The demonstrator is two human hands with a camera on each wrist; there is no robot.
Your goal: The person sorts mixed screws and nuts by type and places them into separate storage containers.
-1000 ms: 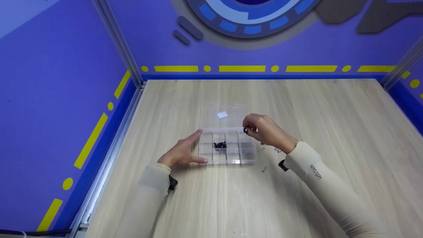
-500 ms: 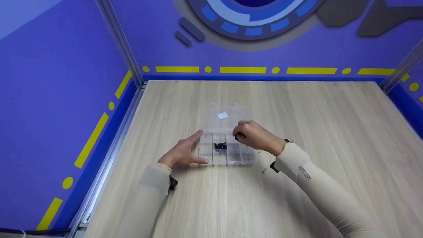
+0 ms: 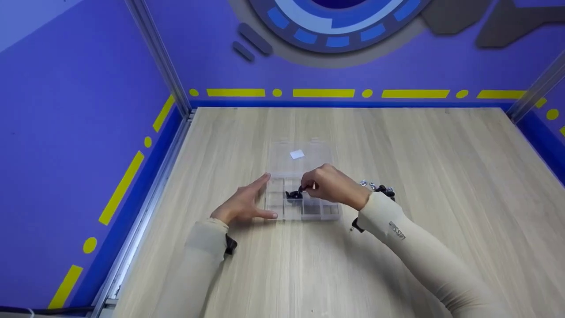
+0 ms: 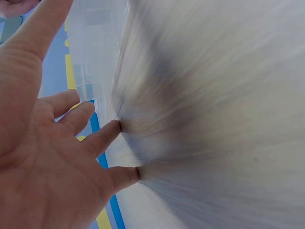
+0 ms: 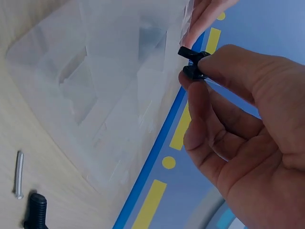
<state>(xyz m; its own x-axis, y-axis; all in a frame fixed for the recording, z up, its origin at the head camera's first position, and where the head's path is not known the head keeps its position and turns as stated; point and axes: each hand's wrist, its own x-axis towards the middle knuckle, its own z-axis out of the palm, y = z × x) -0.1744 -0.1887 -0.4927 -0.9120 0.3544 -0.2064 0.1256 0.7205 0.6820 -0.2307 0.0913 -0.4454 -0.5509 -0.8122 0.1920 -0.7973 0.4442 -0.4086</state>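
Observation:
A clear plastic compartment box [image 3: 312, 216] lies on the table, its lid [image 3: 318, 154] folded back. My left hand [image 3: 240, 203] rests against its left side, thumb and fingers spread and fairly straight. Over the box, my right hand [image 3: 333, 183] pinches a small black winged fastener [image 5: 194, 62] between thumb and fingertips. Several similar black pieces [image 3: 293, 194] lie in one compartment, just left of those fingertips. In the left wrist view, the left hand's palm [image 4: 52, 176] shows with its fingertips near the table.
Silver hardware [image 3: 372, 185] and black pieces [image 3: 385, 190] lie right of the box, partly behind the right sleeve. A silver screw [image 5: 18, 174] and a black threaded piece [image 5: 36, 210] lie on the table. A white label [image 3: 297, 154] sits on the lid. Blue walls enclose the table.
My right hand has moved left across the box with the black winged fastener, from its right edge to the compartment of black pieces. The left hand and box have stayed in place.

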